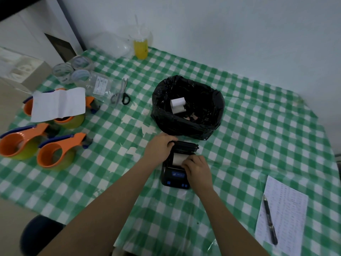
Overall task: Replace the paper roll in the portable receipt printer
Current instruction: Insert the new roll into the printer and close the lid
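Bin bag (188, 124) stood just behind the printer (175, 179), blocking the far side. Bare counter (249, 137) lay open at frame right; tape dispensers (55, 152) crowded the left.

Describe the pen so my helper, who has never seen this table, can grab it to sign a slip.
Start at the green checked tablecloth and go to its near right corner, where a printed sheet lies. The pen rests on that sheet's left edge: dark, slim, the only writing tool there, far from the scissors.
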`<action>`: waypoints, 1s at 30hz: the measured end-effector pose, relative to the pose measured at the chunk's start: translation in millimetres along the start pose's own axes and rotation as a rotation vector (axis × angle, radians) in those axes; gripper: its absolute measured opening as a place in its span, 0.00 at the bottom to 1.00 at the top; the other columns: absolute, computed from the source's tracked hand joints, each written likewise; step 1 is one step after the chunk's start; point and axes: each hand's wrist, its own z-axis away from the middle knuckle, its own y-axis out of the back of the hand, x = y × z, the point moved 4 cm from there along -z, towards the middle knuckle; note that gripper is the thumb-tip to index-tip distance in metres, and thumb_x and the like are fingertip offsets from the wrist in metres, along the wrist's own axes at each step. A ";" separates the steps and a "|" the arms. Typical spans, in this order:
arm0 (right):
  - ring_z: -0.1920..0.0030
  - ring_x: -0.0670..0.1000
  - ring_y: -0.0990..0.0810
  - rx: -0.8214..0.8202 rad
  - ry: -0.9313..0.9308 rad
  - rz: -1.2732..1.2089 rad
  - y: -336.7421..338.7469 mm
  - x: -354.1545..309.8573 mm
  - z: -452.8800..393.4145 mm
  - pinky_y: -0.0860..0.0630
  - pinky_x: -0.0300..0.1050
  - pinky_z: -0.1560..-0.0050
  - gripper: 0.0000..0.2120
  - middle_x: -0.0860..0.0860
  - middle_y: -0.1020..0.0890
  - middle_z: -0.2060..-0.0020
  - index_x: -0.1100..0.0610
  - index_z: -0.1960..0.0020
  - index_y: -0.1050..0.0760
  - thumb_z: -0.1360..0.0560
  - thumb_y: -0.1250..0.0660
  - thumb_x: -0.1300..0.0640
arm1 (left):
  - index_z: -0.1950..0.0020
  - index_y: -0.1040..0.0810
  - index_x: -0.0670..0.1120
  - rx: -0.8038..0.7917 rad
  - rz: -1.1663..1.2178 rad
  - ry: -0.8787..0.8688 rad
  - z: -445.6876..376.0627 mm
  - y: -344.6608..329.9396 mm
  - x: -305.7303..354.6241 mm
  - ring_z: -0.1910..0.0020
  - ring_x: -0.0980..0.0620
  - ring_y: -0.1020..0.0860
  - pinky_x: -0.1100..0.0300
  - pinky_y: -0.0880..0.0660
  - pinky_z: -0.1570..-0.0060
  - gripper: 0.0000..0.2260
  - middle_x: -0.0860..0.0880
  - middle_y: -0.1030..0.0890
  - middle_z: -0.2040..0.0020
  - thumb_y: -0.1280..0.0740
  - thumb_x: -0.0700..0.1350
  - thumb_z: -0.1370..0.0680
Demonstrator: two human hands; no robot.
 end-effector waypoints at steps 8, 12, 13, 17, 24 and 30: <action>0.66 0.53 0.23 0.074 0.154 0.083 7.7 -4.1 12.4 0.29 0.42 0.62 0.02 0.51 0.19 0.68 0.56 0.63 0.20 0.33 0.30 0.62 | 0.37 0.25 0.46 -0.092 -0.034 -0.052 28.8 -10.1 -12.7 0.44 0.44 0.26 0.51 0.26 0.45 0.16 0.42 0.24 0.44 0.35 0.39 0.25; 0.61 0.51 0.28 0.099 0.147 0.087 12.2 -4.1 17.2 0.30 0.40 0.59 0.08 0.52 0.21 0.63 0.56 0.61 0.20 0.28 0.37 0.57 | 0.36 0.25 0.45 -0.108 -0.104 -0.082 42.1 -21.8 -21.2 0.42 0.44 0.27 0.50 0.27 0.41 0.16 0.43 0.25 0.41 0.35 0.39 0.25; 0.60 0.51 0.29 0.094 0.135 0.079 12.8 -3.6 17.8 0.31 0.40 0.58 0.09 0.52 0.22 0.62 0.56 0.60 0.20 0.28 0.38 0.56 | 0.36 0.26 0.45 -0.113 -0.118 -0.084 44.4 -23.9 -22.2 0.41 0.45 0.28 0.51 0.27 0.41 0.16 0.43 0.26 0.40 0.36 0.39 0.24; 0.57 0.51 0.28 0.071 0.133 0.048 13.0 -2.5 17.5 0.28 0.41 0.55 0.03 0.52 0.20 0.58 0.56 0.58 0.21 0.29 0.33 0.57 | 0.35 0.27 0.44 -0.133 -0.150 -0.128 51.6 -29.5 -27.2 0.39 0.44 0.28 0.48 0.26 0.41 0.17 0.43 0.27 0.38 0.35 0.40 0.24; 0.47 0.50 0.24 -0.021 0.165 0.018 20.2 9.8 26.3 0.20 0.46 0.50 0.16 0.54 0.18 0.47 0.58 0.44 0.22 0.26 0.41 0.52 | 0.36 0.25 0.43 -0.143 -0.347 -0.290 60.5 -30.3 -29.1 0.32 0.40 0.30 0.42 0.24 0.41 0.23 0.42 0.27 0.31 0.27 0.46 0.31; 0.51 0.52 0.21 -0.038 0.178 0.075 25.8 5.6 19.7 0.20 0.46 0.55 0.10 0.52 0.17 0.51 0.55 0.52 0.19 0.32 0.27 0.54 | 0.27 0.38 0.46 -0.223 -0.346 -0.221 59.4 -34.2 -26.0 0.24 0.50 0.44 0.52 0.38 0.27 0.25 0.49 0.43 0.23 0.37 0.49 0.23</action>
